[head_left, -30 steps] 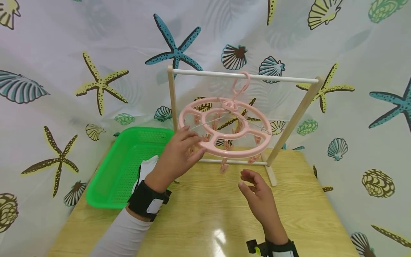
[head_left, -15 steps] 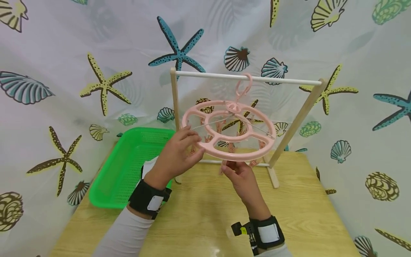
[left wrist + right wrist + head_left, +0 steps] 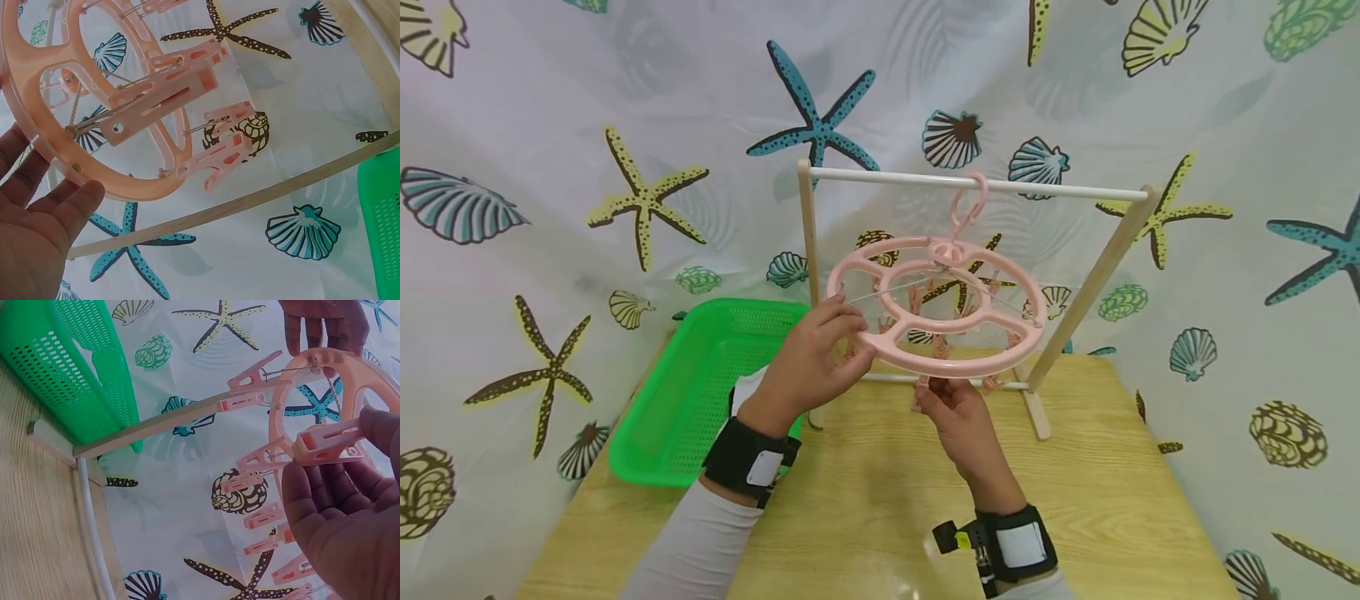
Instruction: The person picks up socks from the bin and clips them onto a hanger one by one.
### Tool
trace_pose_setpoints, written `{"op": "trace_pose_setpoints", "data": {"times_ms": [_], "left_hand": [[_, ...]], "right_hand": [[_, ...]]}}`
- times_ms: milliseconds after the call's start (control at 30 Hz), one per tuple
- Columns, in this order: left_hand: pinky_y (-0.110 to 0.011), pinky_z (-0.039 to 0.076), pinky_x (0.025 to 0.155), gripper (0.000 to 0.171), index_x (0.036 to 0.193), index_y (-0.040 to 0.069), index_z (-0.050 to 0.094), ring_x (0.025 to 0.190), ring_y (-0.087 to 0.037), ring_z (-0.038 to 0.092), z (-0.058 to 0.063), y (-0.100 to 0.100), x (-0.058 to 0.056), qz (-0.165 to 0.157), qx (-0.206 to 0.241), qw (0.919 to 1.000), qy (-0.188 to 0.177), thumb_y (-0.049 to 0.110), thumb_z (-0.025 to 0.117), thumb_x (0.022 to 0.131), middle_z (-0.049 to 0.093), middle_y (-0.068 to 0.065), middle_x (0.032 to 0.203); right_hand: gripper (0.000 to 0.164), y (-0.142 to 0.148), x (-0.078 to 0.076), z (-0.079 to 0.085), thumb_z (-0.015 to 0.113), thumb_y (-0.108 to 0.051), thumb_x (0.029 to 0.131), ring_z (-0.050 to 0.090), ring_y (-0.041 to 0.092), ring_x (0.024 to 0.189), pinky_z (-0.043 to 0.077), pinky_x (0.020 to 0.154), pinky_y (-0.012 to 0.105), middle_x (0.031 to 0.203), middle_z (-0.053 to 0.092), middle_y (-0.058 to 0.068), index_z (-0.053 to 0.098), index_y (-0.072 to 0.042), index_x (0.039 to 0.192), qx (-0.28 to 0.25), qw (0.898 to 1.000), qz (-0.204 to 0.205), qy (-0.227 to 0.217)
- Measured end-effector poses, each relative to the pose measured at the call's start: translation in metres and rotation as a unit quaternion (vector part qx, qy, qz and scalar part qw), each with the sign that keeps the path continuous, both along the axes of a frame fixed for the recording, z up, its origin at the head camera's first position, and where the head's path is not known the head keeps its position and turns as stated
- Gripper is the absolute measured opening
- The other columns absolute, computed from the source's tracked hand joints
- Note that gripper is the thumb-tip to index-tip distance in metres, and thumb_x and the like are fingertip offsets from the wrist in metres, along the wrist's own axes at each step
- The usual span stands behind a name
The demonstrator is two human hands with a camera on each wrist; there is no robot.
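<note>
A pink round clip hanger [image 3: 955, 367] hangs by its hook [image 3: 978, 205] from the white top bar of a rack. My left hand [image 3: 808, 358] holds the hanger's near left rim, its thumb below and fingers along the outside. In the left wrist view, the fingertips lie right at the rim [image 3: 94, 172]. Under the front of the ring, my right hand [image 3: 962, 425] pinches a pink clothespin [image 3: 328, 439] between thumb and fingers. Several more clothespins [image 3: 219, 159] dangle from the ring with nothing in them.
A green perforated basket [image 3: 643, 425] stands on the wooden table [image 3: 865, 517] at left, with white cloth [image 3: 745, 388] in it, partly behind the left wrist. The rack's wooden right post [image 3: 1093, 275] rises beyond the hanger. A shell-and-starfish curtain [image 3: 700, 83] surrounds the table.
My right hand has moved up and left from beside the hanger to a clothespin under its front rim, and now pinches it. The left hand keeps its place on the rim.
</note>
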State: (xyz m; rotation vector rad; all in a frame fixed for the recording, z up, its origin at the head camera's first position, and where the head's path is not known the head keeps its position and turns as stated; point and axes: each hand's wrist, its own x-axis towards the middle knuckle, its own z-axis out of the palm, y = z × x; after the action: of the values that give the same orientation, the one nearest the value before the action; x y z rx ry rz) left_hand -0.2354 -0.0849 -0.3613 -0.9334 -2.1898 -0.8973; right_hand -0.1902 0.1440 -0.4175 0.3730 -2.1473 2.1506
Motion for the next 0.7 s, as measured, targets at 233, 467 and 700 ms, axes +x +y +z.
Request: {"op": "trace_pose_setpoints", "data": {"times_ms": [233,467,700], "left_hand": [[-0.042,0.038,0.109,0.019,0.100,0.001,0.071,0.132,-0.036,0.048,-0.002,0.000,0.000,0.001,0.002,1.0000,0.002,0.017,0.070,0.088,0.066,-0.012,0.109],[-0.044,0.037,0.109,0.027,0.110,-0.001,0.070,0.134,-0.035,0.044,-0.008,-0.004,-0.002,0.003,0.006,0.9999,-0.010,0.016,0.071,0.089,0.061,-0.017,0.119],[-0.050,0.040,0.104,0.035,0.124,-0.001,0.063,0.134,-0.037,0.041,-0.039,-0.037,-0.008,0.045,0.047,0.9939,-0.089,0.011,0.070,0.092,0.050,-0.019,0.135]], "right_hand": [[0.018,-0.002,0.001,0.001,0.057,-0.008,0.101,0.062,0.020,0.077,0.054,0.078,0.033,0.089,0.058,0.013,0.055,0.007,0.111,-0.008,1.000,0.011,-0.001],[0.012,-0.006,0.002,0.004,0.056,-0.006,0.101,0.063,0.021,0.074,0.057,0.074,0.035,0.088,0.059,0.014,0.052,0.005,0.105,-0.008,1.000,0.003,-0.007],[0.015,-0.008,-0.001,0.001,0.057,-0.007,0.101,0.062,0.021,0.075,0.057,0.073,0.034,0.090,0.058,0.016,0.053,0.007,0.107,-0.015,0.999,-0.019,-0.030]]}}
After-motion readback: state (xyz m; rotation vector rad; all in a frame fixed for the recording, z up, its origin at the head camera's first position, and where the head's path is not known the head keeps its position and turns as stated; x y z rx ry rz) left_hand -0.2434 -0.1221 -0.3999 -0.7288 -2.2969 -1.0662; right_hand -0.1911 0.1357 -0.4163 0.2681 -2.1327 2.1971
